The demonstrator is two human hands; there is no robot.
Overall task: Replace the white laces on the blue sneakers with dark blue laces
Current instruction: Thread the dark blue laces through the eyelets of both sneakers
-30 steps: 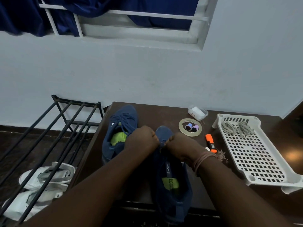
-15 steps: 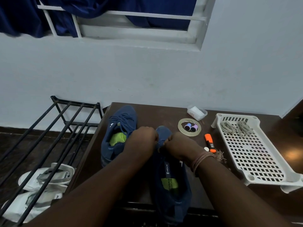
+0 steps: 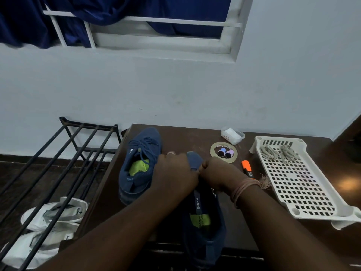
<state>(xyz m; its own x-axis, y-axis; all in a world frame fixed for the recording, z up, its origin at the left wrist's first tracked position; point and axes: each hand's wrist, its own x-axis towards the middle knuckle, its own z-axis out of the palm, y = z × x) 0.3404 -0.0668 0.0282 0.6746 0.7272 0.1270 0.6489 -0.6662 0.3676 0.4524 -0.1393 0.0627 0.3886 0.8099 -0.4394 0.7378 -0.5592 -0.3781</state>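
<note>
Two blue sneakers lie on a dark brown table (image 3: 187, 137). The far-left sneaker (image 3: 136, 169) is laced with dark blue laces. The near sneaker (image 3: 205, 222) points away from me, toe (image 3: 193, 157) showing between my hands. My left hand (image 3: 173, 173) and my right hand (image 3: 218, 173) are both curled over its lacing area, knuckles close together. What the fingers grip is hidden beneath them. Two bundles of white laces (image 3: 279, 151) lie in a white perforated tray (image 3: 304, 184).
A tape roll (image 3: 223, 152) holding two small spools, an orange highlighter (image 3: 247, 168) and a small plastic box (image 3: 232, 134) sit behind my hands. A black metal shoe rack (image 3: 58, 163) stands at left, with white sneakers (image 3: 52, 212) on the floor beneath it.
Both hands stay bunched over the near sneaker's laces, shifting only slightly. The view has tilted a little.
</note>
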